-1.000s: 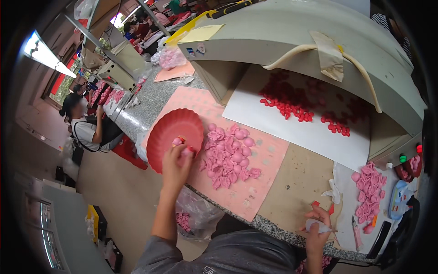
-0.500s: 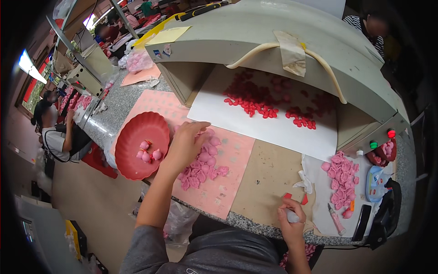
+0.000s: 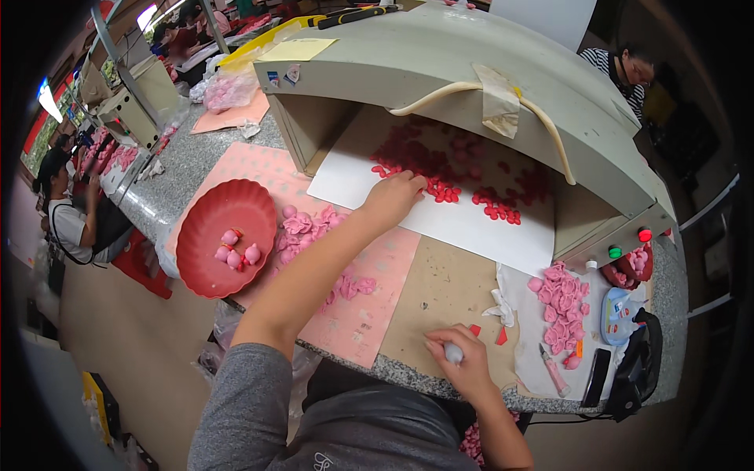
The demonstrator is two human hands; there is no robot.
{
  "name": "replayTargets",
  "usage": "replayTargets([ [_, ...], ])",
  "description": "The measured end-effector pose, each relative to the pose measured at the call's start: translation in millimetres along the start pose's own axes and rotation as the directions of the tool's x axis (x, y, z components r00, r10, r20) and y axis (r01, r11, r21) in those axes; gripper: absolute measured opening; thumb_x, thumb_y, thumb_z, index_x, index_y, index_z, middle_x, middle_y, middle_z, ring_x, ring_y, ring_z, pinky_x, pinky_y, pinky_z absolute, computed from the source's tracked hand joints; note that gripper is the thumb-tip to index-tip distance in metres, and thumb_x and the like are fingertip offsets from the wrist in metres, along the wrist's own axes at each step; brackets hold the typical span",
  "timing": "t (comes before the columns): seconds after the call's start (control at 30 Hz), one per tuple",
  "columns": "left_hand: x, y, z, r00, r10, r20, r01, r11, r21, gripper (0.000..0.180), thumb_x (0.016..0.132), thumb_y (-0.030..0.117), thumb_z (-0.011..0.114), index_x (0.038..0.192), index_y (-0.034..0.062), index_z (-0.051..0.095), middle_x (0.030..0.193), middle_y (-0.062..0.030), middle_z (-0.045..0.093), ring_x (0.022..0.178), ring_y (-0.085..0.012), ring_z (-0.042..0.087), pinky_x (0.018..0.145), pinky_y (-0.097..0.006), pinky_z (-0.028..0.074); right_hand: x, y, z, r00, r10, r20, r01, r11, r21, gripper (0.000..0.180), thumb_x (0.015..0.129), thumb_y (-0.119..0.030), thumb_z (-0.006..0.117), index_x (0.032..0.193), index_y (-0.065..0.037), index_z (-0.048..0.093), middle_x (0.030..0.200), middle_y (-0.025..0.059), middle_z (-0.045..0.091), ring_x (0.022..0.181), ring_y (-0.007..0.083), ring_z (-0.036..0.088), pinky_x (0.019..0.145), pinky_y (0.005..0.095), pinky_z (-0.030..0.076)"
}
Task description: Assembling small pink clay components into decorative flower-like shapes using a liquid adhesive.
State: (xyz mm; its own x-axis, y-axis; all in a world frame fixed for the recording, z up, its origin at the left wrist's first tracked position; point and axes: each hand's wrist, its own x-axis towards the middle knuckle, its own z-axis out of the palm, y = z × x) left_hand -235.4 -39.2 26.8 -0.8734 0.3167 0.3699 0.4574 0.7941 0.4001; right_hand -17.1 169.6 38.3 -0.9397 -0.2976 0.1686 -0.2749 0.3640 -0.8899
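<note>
My left hand reaches to the front of the small red moulded pieces, which lie in clusters on a white sheet. Its fingers are drawn together at the edge of that cluster; whatever is between them is hidden. Low over the brown work surface, my right hand is closed around a small pale, rounded object, mostly covered by the fingers. Two small red scraps lie beside this hand. Under my left forearm, pink petal-like pieces are spread on a pink cloth.
A red fluted bowl holds several pink balls with red bits. Over the white sheet arches a grey metal housing. At right are more pink pieces, a tube, a black phone and a blue-white pack. Other people sit farther off.
My left hand has moved from the pink pieces, forward and right, to the red ones. My right hand still grips the pale object. The whole view has shifted slightly.
</note>
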Motion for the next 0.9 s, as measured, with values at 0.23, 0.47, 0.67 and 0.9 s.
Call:
replayTargets([
  [0.23,-44.4,-2.5,-45.6,0.990,-0.031,0.134,0.054,0.984,-0.171,0.028,0.083,0.015,0.056,0.110,0.0073,0.058,0.099,-0.0145,0.060,0.088,-0.0306,0.058,0.078,-0.039,0.047,81.3,8.2,58.8,0.968,-0.237,0.077,0.239,0.971,-0.018,0.017,0.079,-0.010,0.066,0.094,-0.003,0.063,0.084,0.0099,0.059,0.075,0.0203,0.059,0.067,0.0290,0.046],
  [0.47,-102.2,10.4,-82.0,0.917,-0.255,0.308,0.359,0.864,-0.352,0.030,0.086,0.012,0.058,0.113,0.0008,0.056,0.098,-0.0085,0.062,0.081,-0.0146,0.060,0.070,-0.029,0.049,104.2,17.3,66.3,0.971,-0.234,0.050,0.237,0.967,-0.095,0.019,0.079,-0.011,0.067,0.094,-0.002,0.062,0.088,0.0102,0.058,0.076,0.0193,0.058,0.067,0.0284,0.047],
  [0.67,-142.0,51.6,-47.4,0.897,-0.397,0.195,0.331,0.309,-0.892,0.034,0.088,0.008,0.055,0.120,-0.0006,0.049,0.104,-0.0083,0.060,0.088,-0.0135,0.059,0.077,-0.026,0.050,110.4,-4.7,63.2,0.979,-0.138,-0.152,0.157,0.980,0.123,0.019,0.077,-0.003,0.065,0.096,-0.001,0.061,0.092,0.0106,0.061,0.081,0.0203,0.060,0.071,0.0290,0.048],
  [0.9,-158.5,53.4,-51.5,0.744,-0.586,0.321,0.206,-0.257,-0.944,0.037,0.091,0.018,0.052,0.125,0.0021,0.046,0.109,-0.0131,0.058,0.095,-0.0205,0.060,0.082,-0.032,0.051,189.0,14.2,35.4,0.964,-0.209,-0.161,0.171,0.960,-0.220,0.019,0.081,-0.004,0.059,0.099,-0.001,0.062,0.097,0.0120,0.062,0.090,0.0259,0.058,0.080,0.0320,0.045],
])
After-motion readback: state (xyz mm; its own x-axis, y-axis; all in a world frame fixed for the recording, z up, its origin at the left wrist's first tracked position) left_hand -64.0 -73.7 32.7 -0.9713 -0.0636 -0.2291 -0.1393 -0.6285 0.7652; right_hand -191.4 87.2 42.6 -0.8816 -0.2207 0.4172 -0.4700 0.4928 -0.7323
